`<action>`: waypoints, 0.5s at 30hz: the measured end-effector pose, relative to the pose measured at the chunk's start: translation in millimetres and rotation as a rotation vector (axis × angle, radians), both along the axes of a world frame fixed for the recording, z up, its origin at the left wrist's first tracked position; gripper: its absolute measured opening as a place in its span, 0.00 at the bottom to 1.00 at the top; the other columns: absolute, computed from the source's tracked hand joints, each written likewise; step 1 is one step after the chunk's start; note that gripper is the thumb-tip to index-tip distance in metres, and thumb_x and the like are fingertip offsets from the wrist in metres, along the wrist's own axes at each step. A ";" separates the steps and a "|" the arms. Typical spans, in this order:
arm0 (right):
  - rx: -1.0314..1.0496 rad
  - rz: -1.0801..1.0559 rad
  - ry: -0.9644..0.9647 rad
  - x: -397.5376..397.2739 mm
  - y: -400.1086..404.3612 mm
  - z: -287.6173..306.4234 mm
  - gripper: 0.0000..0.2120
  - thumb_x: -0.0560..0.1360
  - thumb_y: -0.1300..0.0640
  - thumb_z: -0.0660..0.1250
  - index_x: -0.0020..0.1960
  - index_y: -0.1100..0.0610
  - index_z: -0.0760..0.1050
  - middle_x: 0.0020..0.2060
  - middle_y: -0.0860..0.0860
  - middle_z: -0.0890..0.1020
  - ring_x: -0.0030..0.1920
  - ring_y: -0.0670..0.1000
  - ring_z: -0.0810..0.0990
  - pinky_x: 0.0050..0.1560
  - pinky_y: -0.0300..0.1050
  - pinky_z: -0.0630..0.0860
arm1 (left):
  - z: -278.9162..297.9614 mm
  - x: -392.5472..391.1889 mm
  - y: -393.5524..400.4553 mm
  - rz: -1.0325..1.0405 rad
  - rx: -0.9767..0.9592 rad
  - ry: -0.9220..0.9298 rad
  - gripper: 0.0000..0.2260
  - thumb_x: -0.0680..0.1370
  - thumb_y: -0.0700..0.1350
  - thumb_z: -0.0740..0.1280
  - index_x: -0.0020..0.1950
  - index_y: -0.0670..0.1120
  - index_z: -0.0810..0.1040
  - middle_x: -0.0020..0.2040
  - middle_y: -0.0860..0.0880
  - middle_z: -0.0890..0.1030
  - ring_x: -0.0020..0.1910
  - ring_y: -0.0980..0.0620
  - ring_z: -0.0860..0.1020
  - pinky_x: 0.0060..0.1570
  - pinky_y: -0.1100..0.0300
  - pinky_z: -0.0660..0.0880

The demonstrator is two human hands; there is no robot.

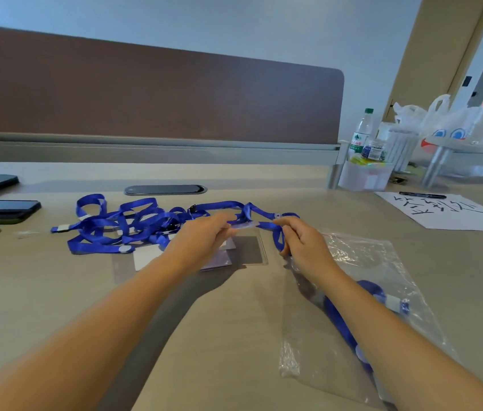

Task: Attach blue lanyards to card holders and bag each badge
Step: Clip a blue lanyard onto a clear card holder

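One badge already sits in the clear bag [361,295] on the worktop; left hand [204,235] pinches a card holder [243,225], right hand [302,244] grips a blue lanyard [264,215]; lanyard pile [121,223] remains.

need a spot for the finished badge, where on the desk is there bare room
Bare desk lies near the front edge between the two forearms, left of the clear plastic bag. Another bare strip runs behind the lanyard pile, around the cable grommet. It is crowded at the centre, at the phones and at the paper sheet.
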State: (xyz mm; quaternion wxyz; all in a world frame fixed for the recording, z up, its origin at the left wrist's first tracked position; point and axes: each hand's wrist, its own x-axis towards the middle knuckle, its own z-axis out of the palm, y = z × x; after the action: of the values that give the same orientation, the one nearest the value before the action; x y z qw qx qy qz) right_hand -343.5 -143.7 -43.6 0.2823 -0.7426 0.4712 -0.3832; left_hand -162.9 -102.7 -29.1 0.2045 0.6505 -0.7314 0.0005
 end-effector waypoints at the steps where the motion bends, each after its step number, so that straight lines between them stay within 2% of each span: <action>1: -0.006 0.004 -0.010 1.6 0.7 2.1 0.14 0.80 0.57 0.52 0.60 0.54 0.72 0.34 0.48 0.74 0.33 0.45 0.72 0.33 0.33 0.70 | 3.1 0.9 2.0 0.022 -0.009 0.006 0.17 0.81 0.47 0.51 0.69 0.47 0.62 0.62 0.47 0.76 0.57 0.48 0.76 0.56 0.59 0.72; 4: -0.020 0.015 -0.050 6.8 3.5 11.0 0.09 0.79 0.58 0.55 0.53 0.55 0.73 0.31 0.51 0.74 0.30 0.47 0.72 0.30 0.37 0.72 | 10.7 4.8 4.3 0.103 -0.021 -0.012 0.19 0.80 0.42 0.54 0.71 0.47 0.57 0.58 0.43 0.77 0.51 0.46 0.78 0.52 0.58 0.75; 5: -0.026 0.021 -0.076 8.6 4.3 14.3 0.07 0.78 0.59 0.56 0.49 0.55 0.73 0.30 0.50 0.74 0.28 0.47 0.73 0.31 0.39 0.73 | 12.8 7.0 4.8 0.118 -0.028 0.020 0.18 0.80 0.41 0.54 0.70 0.47 0.58 0.57 0.42 0.78 0.48 0.46 0.78 0.50 0.57 0.76; 7: -0.047 0.035 -0.107 12.8 6.1 21.2 0.06 0.78 0.59 0.57 0.44 0.54 0.71 0.28 0.50 0.74 0.23 0.44 0.73 0.28 0.37 0.73 | 16.4 12.3 5.5 0.139 -0.033 0.122 0.16 0.80 0.41 0.54 0.68 0.46 0.61 0.56 0.41 0.79 0.44 0.47 0.78 0.47 0.59 0.76; 11: -0.074 0.057 -0.091 25.1 13.6 32.6 0.07 0.78 0.59 0.58 0.51 0.57 0.74 0.27 0.49 0.74 0.20 0.41 0.72 0.24 0.33 0.71 | 22.9 20.7 12.1 0.147 -0.016 0.314 0.16 0.78 0.38 0.58 0.65 0.45 0.63 0.62 0.42 0.76 0.45 0.50 0.76 0.46 0.62 0.73; 12: -0.085 0.054 -0.084 28.5 15.5 34.9 0.08 0.78 0.59 0.58 0.53 0.57 0.75 0.28 0.47 0.73 0.22 0.41 0.72 0.26 0.35 0.72 | 25.2 22.2 15.1 0.150 -0.019 0.390 0.16 0.78 0.37 0.59 0.65 0.44 0.64 0.63 0.42 0.76 0.46 0.50 0.75 0.47 0.62 0.73; 15: -0.112 0.041 -0.034 38.3 21.4 39.1 0.13 0.77 0.61 0.59 0.61 0.57 0.71 0.33 0.41 0.72 0.31 0.45 0.72 0.41 0.50 0.77 | 28.8 27.0 26.2 0.173 -0.030 0.615 0.15 0.77 0.35 0.61 0.62 0.43 0.65 0.62 0.40 0.75 0.50 0.47 0.75 0.50 0.58 0.75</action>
State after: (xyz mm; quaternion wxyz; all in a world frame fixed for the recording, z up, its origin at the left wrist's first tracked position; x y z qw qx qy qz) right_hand -305.1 -122.3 -4.5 0.2560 -0.7599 0.4289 -0.4160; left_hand -135.9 -76.5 -0.3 0.4247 0.6769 -0.5773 -0.1678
